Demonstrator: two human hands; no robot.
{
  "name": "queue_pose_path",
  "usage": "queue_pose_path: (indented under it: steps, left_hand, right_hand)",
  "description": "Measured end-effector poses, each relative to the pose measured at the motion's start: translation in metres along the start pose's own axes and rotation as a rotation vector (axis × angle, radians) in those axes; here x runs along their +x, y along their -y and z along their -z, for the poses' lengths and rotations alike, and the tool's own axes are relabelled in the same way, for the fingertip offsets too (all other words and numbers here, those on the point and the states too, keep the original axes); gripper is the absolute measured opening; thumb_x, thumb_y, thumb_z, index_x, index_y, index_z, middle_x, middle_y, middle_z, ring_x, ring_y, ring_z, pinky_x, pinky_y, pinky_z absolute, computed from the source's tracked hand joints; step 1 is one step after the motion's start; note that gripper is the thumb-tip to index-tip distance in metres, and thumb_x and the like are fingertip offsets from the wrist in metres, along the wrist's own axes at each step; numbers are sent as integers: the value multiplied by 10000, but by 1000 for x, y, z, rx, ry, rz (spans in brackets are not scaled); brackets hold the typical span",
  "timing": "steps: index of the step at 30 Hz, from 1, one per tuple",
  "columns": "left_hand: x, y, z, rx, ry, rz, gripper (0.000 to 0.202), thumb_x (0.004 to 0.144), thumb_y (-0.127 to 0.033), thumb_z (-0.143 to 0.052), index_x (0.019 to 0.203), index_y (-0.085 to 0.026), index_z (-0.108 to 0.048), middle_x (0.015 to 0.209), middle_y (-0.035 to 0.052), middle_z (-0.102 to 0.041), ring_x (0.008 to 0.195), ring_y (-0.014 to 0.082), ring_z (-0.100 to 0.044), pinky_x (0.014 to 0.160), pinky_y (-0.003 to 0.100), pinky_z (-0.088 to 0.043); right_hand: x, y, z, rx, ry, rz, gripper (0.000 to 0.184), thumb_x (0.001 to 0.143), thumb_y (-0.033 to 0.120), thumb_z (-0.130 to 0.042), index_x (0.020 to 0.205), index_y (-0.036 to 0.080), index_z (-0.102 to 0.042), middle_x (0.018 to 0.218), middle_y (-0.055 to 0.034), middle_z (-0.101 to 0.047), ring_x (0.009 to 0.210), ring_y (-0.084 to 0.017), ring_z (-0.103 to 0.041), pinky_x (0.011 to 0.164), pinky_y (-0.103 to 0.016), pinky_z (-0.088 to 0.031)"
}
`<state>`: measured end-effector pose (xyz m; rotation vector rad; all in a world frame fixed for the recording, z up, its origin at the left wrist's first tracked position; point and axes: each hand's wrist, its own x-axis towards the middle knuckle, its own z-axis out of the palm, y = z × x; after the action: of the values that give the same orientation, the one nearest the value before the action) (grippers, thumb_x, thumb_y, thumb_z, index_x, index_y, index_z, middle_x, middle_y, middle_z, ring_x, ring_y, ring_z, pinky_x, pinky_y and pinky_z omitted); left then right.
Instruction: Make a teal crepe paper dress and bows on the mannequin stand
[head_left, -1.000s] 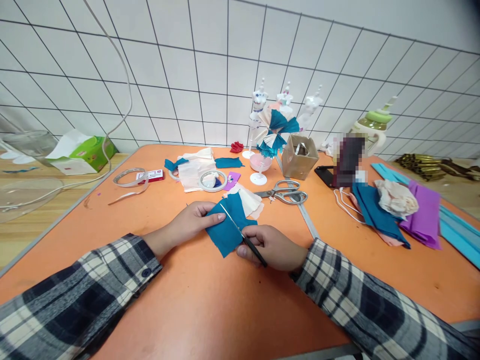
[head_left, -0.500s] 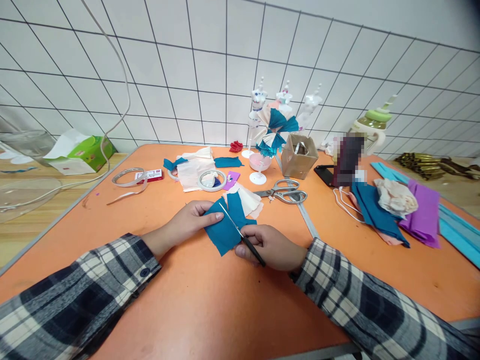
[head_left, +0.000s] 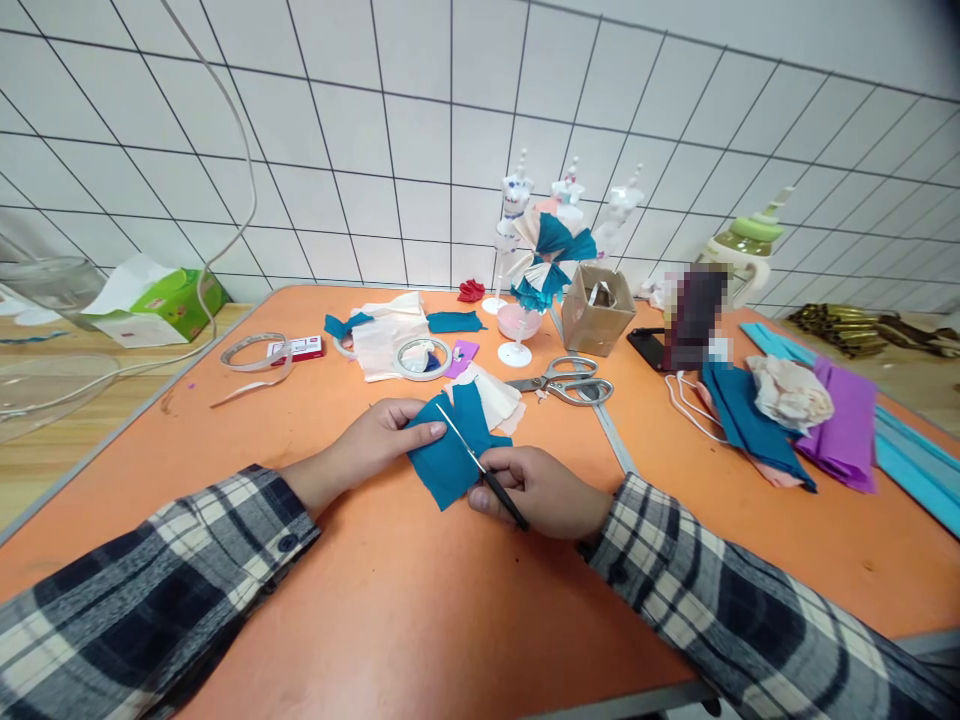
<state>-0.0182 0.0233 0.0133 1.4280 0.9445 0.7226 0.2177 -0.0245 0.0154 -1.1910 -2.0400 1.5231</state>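
Scissors, black-handled steel, gripped in the right hand, could nick the nearby left hand pinching flat teal paper.

White tiled wall behind orange table

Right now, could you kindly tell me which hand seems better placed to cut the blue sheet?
Probably the right: the right hand grips the black-handled scissors, a blade showing against the blue sheet. The left hand holds that sheet by its left side, thumb on top, so seems suited to steadying.
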Motion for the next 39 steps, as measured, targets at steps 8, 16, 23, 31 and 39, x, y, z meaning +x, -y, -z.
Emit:
queue_pose_path:
  steps: [8,16,23,31,39]
  left_hand:
    - [0,-1,-1,-9,-16,20,367,753,-487,-759,830,-131,-720,780,37,-754,669,171,-647,644,262,-518]
    - [-2,-1,1,-28,10,49,348,755,-478,-768,852,-145,-730,811,40,-768,674,169,-664,611,240,-518]
    - [-2,-2,0,-3,35,62,343,747,-480,-769,809,-148,-717,761,34,-754,636,164,-650,588,244,-509]
    - [-1,-2,0,-19,49,72,355,738,-487,-779,827,-147,-729,784,32,-764,649,156,-657,599,235,-519]
    - [-2,-3,0,-44,55,73,350,743,-480,-775,825,-143,-728,784,41,-771,646,164,-666,609,250,-527]
  right_hand:
    - [0,2,0,51,14,-27,390,786,572,-681,825,196,-584,603,54,-448,540,-95,-378,503,-236,-274]
    - [-2,4,0,120,39,-19,396,778,580,-693,855,205,-590,642,47,-466,556,-101,-391,518,-250,-299]
    - [0,6,0,107,40,-20,402,771,583,-697,853,203,-596,625,49,-469,550,-99,-380,513,-247,-277]
    - [0,4,-1,74,41,-6,378,806,561,-666,808,202,-551,599,59,-436,534,-92,-356,504,-245,-250]
    - [0,2,1,37,43,-4,352,813,541,-666,829,204,-566,626,51,-457,557,-98,-377,513,-246,-255]
